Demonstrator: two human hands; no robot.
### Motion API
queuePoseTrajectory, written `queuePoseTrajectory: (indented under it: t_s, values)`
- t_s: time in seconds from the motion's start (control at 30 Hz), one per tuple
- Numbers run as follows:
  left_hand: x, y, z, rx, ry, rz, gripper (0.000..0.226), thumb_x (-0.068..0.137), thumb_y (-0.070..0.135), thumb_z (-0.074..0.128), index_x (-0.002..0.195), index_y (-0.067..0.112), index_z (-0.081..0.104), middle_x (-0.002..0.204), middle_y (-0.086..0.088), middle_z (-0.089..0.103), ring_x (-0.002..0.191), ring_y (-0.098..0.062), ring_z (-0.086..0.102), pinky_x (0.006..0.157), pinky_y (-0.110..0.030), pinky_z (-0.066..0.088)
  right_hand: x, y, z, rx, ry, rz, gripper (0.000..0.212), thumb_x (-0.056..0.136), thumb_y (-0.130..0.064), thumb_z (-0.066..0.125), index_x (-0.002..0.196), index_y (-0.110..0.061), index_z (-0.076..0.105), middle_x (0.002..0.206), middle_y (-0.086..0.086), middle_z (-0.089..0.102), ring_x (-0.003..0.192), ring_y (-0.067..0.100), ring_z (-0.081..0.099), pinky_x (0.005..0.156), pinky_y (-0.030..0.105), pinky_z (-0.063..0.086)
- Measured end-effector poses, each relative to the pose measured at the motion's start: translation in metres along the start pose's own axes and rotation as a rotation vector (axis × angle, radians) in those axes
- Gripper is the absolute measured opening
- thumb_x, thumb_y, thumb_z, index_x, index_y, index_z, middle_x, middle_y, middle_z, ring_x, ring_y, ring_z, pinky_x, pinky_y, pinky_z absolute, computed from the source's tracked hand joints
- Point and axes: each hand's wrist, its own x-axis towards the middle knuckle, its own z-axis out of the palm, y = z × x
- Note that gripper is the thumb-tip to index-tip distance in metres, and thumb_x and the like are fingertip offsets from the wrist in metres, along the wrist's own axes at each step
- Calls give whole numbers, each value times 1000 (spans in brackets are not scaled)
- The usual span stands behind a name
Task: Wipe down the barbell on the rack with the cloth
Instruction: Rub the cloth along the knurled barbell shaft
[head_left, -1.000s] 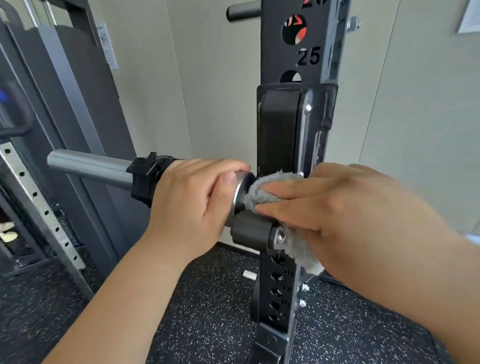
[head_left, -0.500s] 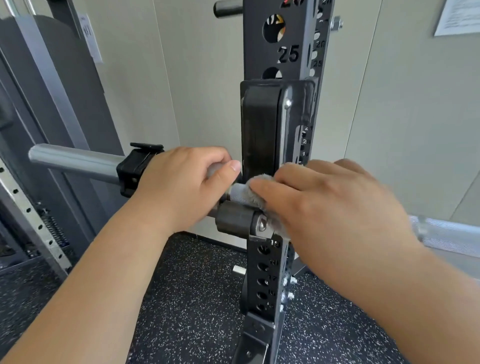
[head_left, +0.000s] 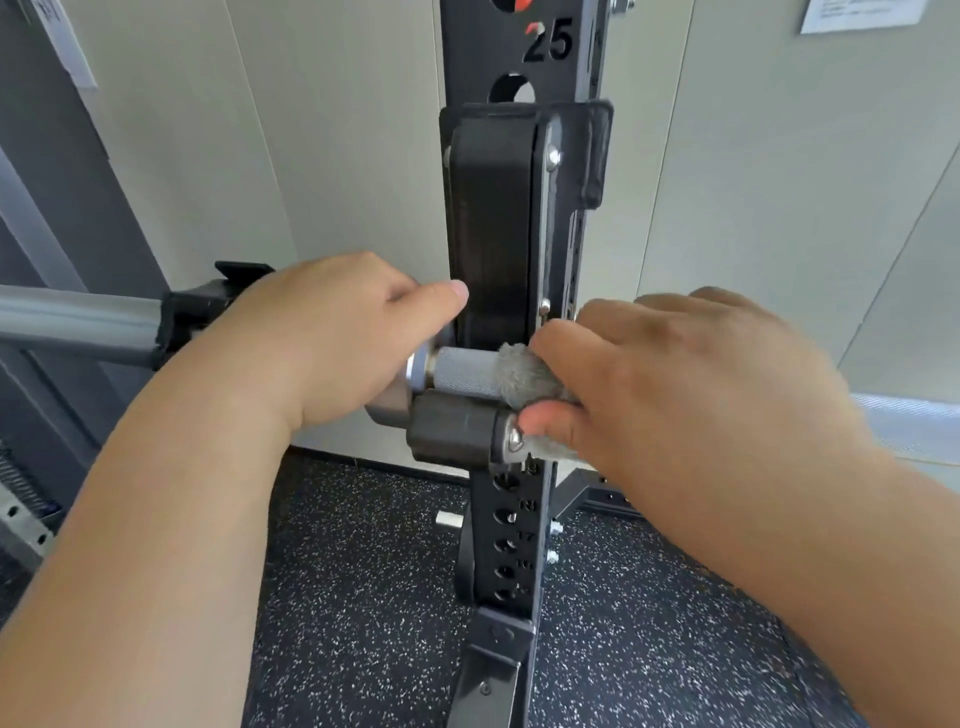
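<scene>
Rack upright (head_left: 571, 78), front face, near its top edge: large black numeral "25" (head_left: 548, 41), just above a round hole. On the lower part of the same upright, small pale numerals (head_left: 527, 535) stand beside the column of holes. Going down they appear to read "19", "18", "17"; the one below is too blurred to tell. Paper sheet (head_left: 862, 13) on the wall, top right: lines of print, too small to read. Label (head_left: 60, 47) on the grey panel (head_left: 31, 156), top left: illegible.
</scene>
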Motion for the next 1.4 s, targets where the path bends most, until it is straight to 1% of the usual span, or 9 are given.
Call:
queuePoseTrajectory:
  t_s: [0.13,0.4,0.57,0.83,0.93,1.07,1.17,1.27,1.4]
  values:
    - [-9,-3,7,59,118,29,73,94,70,25,82,11,65,62,-8,64,70,-27,61,72,-38,51,-12,11,-13,33,-133,105,51,88,-75,32,102,-32,56,79,-10,58,66,22,59,58,30,44]
    - [-38,11,7,-246,336,133,56,99,64,33,103,23,71,97,2,72,82,-15,64,81,-40,51,-33,38,-36,-42,-197,212,66,75,-90,17,82,-32,47,63,-13,49,59,8,49,53,25,36]
    - [-51,61,21,-17,366,-19,53,95,68,41,119,24,57,115,8,62,108,-20,56,82,-35,37,-9,3,-15,-27,-4,6,48,92,-70,50,88,-23,49,71,-4,47,64,27,54,64,34,31]
    - [-57,65,38,-171,469,-50,26,97,46,45,102,23,56,92,9,55,95,-19,48,81,-35,34,-53,46,-35,-51,-132,186,57,83,-83,20,85,-30,40,69,-9,45,65,16,50,62,30,36]
    - [-53,67,39,-116,433,-39,32,92,51,37,97,28,60,99,8,57,101,-18,47,85,-35,34,-43,35,-26,-98,-106,206,54,84,-77,27,84,-25,39,69,-7,43,69,23,47,71,35,31]
    - [-51,64,38,-84,384,-55,40,87,52,34,88,32,69,102,7,55,105,-19,47,89,-36,37,-32,17,-10,-99,19,72,46,85,-64,62,85,-19,55,73,2,56,66,26,53,69,37,33]
    - [-51,65,36,-76,358,-61,41,89,48,35,88,32,73,107,7,56,109,-19,48,95,-40,40,-49,44,-17,1,-34,78,47,91,-71,47,101,-25,53,80,-5,54,70,23,52,67,33,40]
    - [-51,66,37,-64,358,-69,40,92,46,35,86,30,71,107,6,56,108,-21,47,95,-41,41,-73,68,-27,-29,-36,174,54,85,-79,41,90,-27,53,70,-7,49,62,24,53,59,32,42]
    - [-50,70,39,27,363,-84,38,99,38,34,84,24,66,107,2,57,107,-24,47,90,-41,42,-64,51,-29,-72,-51,220,51,89,-73,39,88,-22,44,71,-6,44,69,23,47,72,35,34]
